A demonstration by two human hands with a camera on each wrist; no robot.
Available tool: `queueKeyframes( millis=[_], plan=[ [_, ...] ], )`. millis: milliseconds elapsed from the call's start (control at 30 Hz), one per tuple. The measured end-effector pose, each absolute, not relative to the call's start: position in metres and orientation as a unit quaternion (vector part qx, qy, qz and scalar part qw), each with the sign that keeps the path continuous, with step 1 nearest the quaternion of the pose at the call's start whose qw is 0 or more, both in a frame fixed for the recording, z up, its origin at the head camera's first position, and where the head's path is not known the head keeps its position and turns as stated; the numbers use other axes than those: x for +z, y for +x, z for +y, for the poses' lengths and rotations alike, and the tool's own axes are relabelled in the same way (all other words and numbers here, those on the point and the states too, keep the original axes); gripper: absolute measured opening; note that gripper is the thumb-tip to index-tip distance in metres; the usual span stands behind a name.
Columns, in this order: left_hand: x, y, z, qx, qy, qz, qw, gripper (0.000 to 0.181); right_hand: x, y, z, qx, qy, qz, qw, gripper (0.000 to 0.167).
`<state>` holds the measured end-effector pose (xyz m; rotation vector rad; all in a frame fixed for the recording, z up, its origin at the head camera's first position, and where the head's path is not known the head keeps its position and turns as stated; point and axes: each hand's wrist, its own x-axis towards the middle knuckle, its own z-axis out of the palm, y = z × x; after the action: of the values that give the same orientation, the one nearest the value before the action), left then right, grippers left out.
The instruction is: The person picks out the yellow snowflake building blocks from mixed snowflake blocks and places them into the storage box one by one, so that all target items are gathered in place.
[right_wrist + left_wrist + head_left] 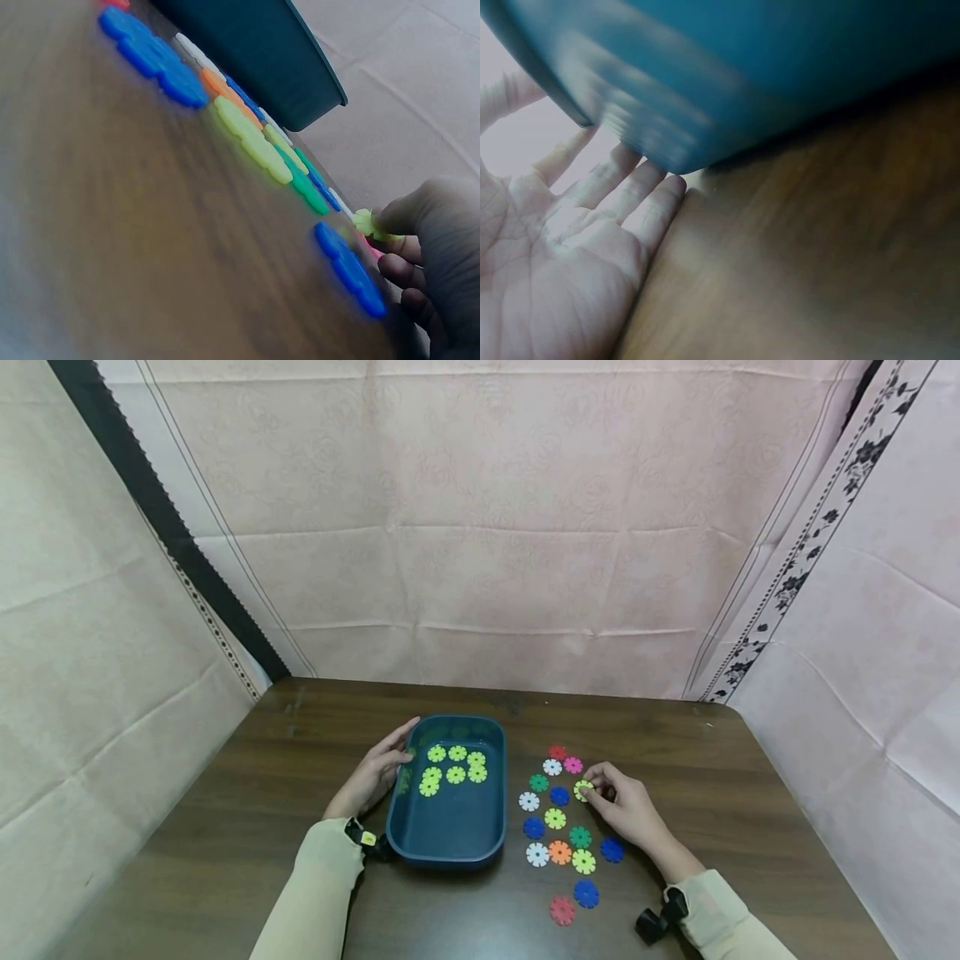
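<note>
A teal tray (447, 843) holds several yellow-green flower discs (455, 775) toward its far half. My left hand (375, 772) rests on the tray's left side, thumb over the rim; in the left wrist view the hand's (577, 232) fingers touch the tray's outer wall (705, 90). To the right of the tray, my right hand (626, 810) pinches a yellow-green disc (582, 790) between thumb and fingers. The right wrist view shows that disc (364, 223) tilted in the hand (450, 247), just above the tabletop.
Loose flower discs lie between tray and right hand: blue (587, 893), white (537, 854), orange (559, 852), green (580, 837), red (562, 910), pink (573, 765) and two yellow-green (555, 818). The wooden table (247, 827) meets hanging pale cloth (487, 568) at its far edge.
</note>
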<state>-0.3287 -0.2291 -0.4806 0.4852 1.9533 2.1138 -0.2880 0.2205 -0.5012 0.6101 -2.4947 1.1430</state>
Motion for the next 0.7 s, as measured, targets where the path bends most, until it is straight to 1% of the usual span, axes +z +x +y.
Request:
queueKeyframes(
  millis=[200,367,700],
  plan=[
    [-0.482,-0.329,-0.228,0.721,0.164,0.665,0.108,0.063,-0.497,-0.287,0.219,0.453,0.187,-0.86,0.142,0.014],
    [-0.484,-0.33,-0.226,0.718,0.173,0.665,0.109,0.063,-0.49,-0.284,0.216,0.488,0.165,-0.848,0.121,0.015],
    [-0.482,-0.329,-0.228,0.72,0.16,0.666,0.107,0.063,-0.47,-0.285,0.195,0.513,0.187,-0.832,0.098,0.017]
  ],
)
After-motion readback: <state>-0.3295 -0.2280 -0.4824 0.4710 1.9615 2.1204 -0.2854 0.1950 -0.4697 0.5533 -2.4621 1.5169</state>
